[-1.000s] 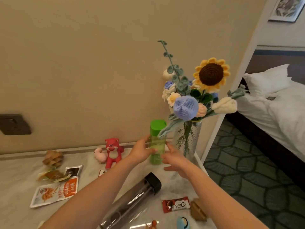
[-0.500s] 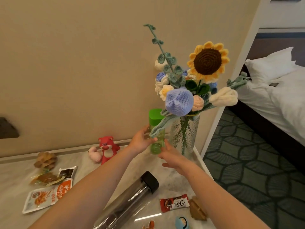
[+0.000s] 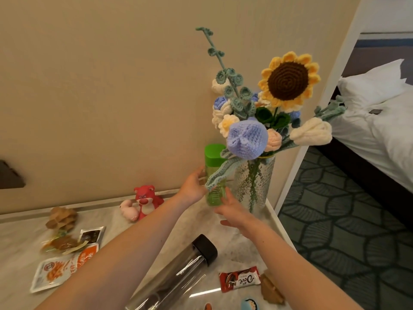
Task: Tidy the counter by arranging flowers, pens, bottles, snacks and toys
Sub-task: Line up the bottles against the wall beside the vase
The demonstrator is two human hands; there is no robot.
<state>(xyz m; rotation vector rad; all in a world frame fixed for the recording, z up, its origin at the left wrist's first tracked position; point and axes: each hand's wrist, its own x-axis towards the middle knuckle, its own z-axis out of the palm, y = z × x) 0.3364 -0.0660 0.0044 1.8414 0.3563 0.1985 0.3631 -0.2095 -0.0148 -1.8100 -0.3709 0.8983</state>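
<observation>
- Upright at the back of the marble counter (image 3: 17, 240), the green bottle (image 3: 214, 175) stood just beside the glass vase (image 3: 257, 182), close to the beige wall (image 3: 100, 86).
- The left hand (image 3: 194, 186) gripped the bottle's left side, its fingers curled round the translucent body below the green cap.
- The right hand (image 3: 230, 209) lay at the bottle's lower right, its fingertips touching the base and its fingers fairly straight rather than wrapped round it.
- A pale blue crocheted leaf (image 3: 218, 175) drooped from the vase across the front of the bottle.
- Crocheted flowers filled the vase: a sunflower (image 3: 289, 80) topmost, a lilac bloom (image 3: 245, 136) low in front, a cream bloom (image 3: 311, 132) leaning right, and a teal sprig (image 3: 220, 59) rising leftward.
- A clear tumbler with a black lid (image 3: 178, 274) lay on its side on the counter between the two forearms.
- A red Dove chocolate bar (image 3: 239, 281) lay flat near the counter's front edge, under the right forearm, with a brown wooden piece (image 3: 271, 289) just beside it.
- A red bear toy (image 3: 146, 201) sat against the back ledge, touching a pink plush toy (image 3: 129, 210) on its left.
- Farther left lay a wooden puzzle toy (image 3: 61, 218), a small dark sachet (image 3: 90, 236), a crumpled snack wrapper (image 3: 61, 243) and a white-and-orange snack packet (image 3: 60, 268).
- Right of the counter were patterned green carpet (image 3: 346, 220) and a bed with white bedding (image 3: 380, 130).
</observation>
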